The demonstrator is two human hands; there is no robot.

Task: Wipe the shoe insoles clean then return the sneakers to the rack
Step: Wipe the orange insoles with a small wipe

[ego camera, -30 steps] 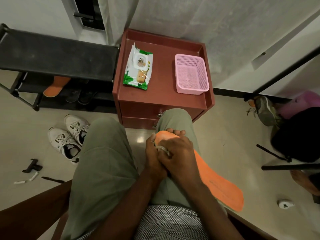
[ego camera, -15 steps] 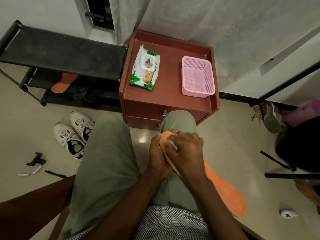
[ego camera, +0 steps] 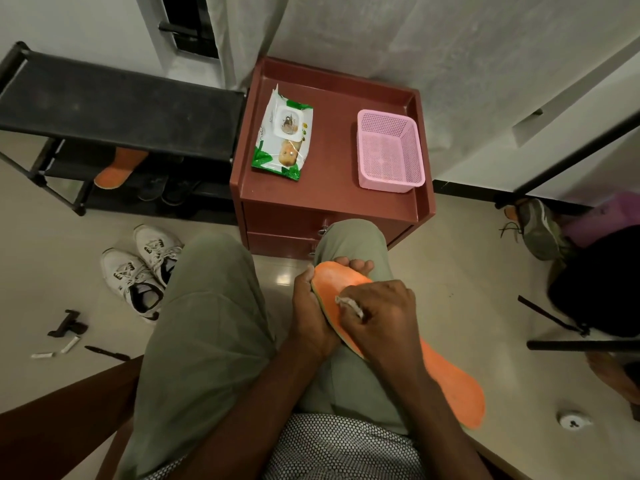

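**Insole on your lap, wipe pressed against it**

Clutter first: beyond your hands stands a red-brown cabinet [ego camera: 332, 188], carrying a pack of wet wipes [ego camera: 282, 133] and, well apart from it, a pink mesh basket [ego camera: 389, 150]. Off to the left of your grip, a pair of white sneakers [ego camera: 143, 268] sits on the floor, laces loose, just in front of the black shoe rack [ego camera: 117, 105]. A second orange insole [ego camera: 119, 168] pokes out from the rack's lower shelf. Small dark bits lie on the floor farther left. Nothing lies between your hands and the cabinet but your own knee.

Now the grip. Your left hand [ego camera: 311, 317] cups the toe end of the orange insole [ego camera: 450, 379], fingers curled round its far edge, thumb on the near side. Your right hand [ego camera: 381, 317] is clenched on a crumpled wipe [ego camera: 349, 304], pressing it onto the insole's upper face. The heel end trails out past your right wrist, over your thigh.
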